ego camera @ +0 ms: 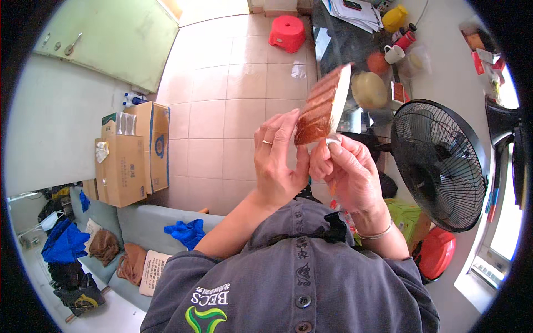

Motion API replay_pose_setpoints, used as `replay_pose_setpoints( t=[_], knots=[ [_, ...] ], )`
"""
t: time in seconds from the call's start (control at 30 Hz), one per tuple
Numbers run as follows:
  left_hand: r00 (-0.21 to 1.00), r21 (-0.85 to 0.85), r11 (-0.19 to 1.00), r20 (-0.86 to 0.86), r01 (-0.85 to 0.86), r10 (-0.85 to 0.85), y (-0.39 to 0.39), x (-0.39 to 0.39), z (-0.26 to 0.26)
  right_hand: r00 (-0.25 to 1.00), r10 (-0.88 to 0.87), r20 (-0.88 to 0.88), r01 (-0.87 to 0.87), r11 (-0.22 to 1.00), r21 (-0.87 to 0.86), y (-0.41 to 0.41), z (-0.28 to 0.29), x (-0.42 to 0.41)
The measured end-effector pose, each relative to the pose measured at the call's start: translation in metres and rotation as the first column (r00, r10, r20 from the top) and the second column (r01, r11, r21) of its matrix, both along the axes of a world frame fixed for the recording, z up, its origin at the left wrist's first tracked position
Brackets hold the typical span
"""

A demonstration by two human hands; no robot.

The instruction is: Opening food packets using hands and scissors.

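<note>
A ridged brown bread or cake with a pale side, in what looks like clear wrapping, is held up in front of my chest. My left hand, wearing a ring, supports its near left side with the fingers and thumb. At its lower end, my right hand pinches a whitish, shiny bit of the wrapping between thumb and bent fingers. A bangle circles the right wrist. The far end of the bread is slightly blurred and tilts up towards the dark table.
On the table are papers, a white mug and a yellowish round object. A black fan stands close at right. Beyond is a red stool. Cardboard boxes and a grey sofa with bags lie left.
</note>
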State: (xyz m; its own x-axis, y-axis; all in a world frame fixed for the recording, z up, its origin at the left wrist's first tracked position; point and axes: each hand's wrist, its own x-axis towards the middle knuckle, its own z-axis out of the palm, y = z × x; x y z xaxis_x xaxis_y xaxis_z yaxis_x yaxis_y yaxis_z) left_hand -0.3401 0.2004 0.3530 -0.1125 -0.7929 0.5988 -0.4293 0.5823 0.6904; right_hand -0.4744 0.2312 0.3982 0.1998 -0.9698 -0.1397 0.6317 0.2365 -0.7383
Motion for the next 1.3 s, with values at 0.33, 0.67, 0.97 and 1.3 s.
replay_pose_setpoints(
  t=[0.33, 0.67, 0.97, 1.3],
  knots=[
    [0.933, -0.137, 0.96, 0.304, 0.244, -0.193, 0.0, 0.018, 0.013, 0.995, -0.059, 0.076, 0.029, 0.939, 0.343, 0.026, 0.013, -0.033],
    [0.92, 0.162, 0.956, 0.273, 0.244, -0.281, 0.002, 0.072, 0.027, 0.945, -0.295, -0.139, 0.326, 0.867, 0.377, 0.031, 0.032, -0.079],
    [0.996, 0.251, 0.968, -0.084, 0.018, 0.003, 0.033, 0.006, 0.02, 0.976, -0.147, -0.158, 0.195, 0.915, 0.353, 0.036, -0.002, 0.008],
    [0.971, 0.042, 0.998, 0.236, -0.046, 0.034, 0.036, -0.004, 0.012, 0.936, -0.226, -0.27, 0.296, 0.921, 0.253, 0.04, -0.007, 0.013]
  ],
)
